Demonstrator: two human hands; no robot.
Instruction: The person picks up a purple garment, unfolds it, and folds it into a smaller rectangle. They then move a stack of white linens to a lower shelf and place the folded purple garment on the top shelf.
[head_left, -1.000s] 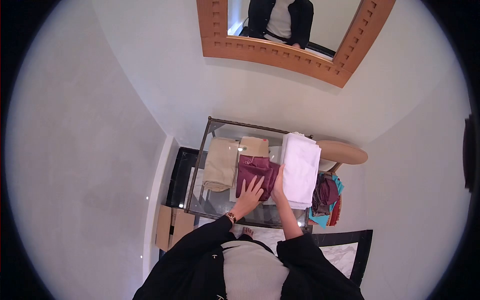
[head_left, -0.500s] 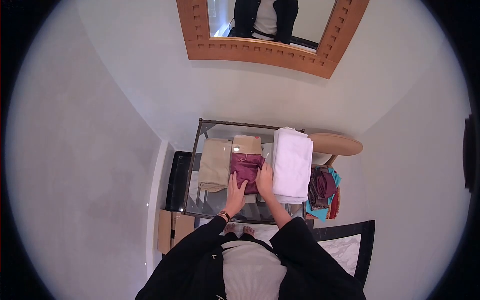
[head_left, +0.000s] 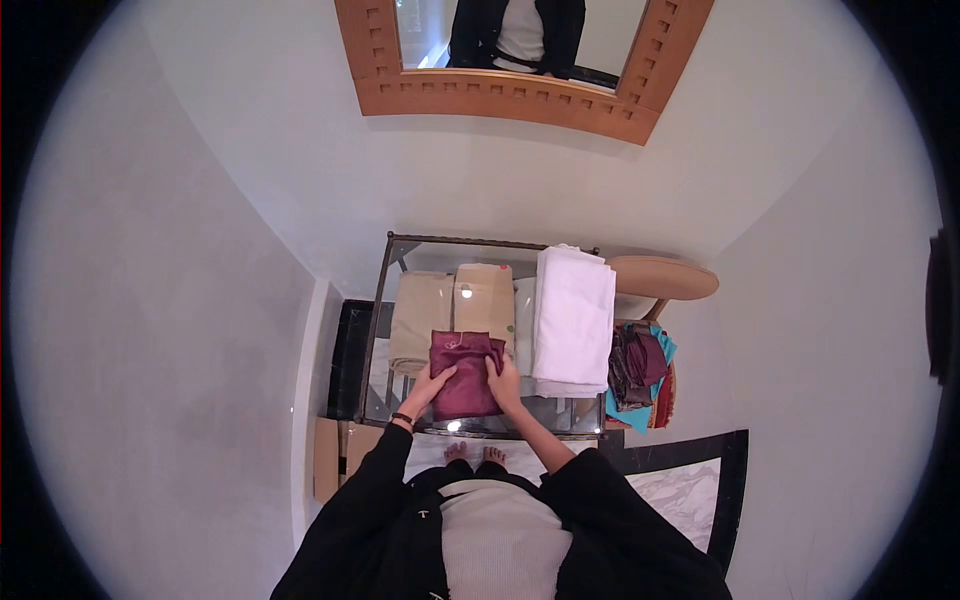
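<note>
1. Both hands grip the folded maroon cloth (head_left: 467, 380): L hand (head_left: 428, 388) at its 9 o'clock side, R hand (head_left: 504, 384) at 3, thumbs on top; fingers underneath hidden.
2. Cloth is over the near part of the glass desk (head_left: 440, 257); can't tell if it touches. Tan packet (head_left: 484, 300) at 12 o'clock from it, beige fabric (head_left: 421, 315) at 11, white stack (head_left: 574, 320) at 2.
3. Handling (est.): light, soft, not fragile; satiny sheen, so prob. slippery, layers may slide.
4. Best hold: 9 & 3 o'clock edges, all layers pinched, w/ support below vs. sag.
</note>
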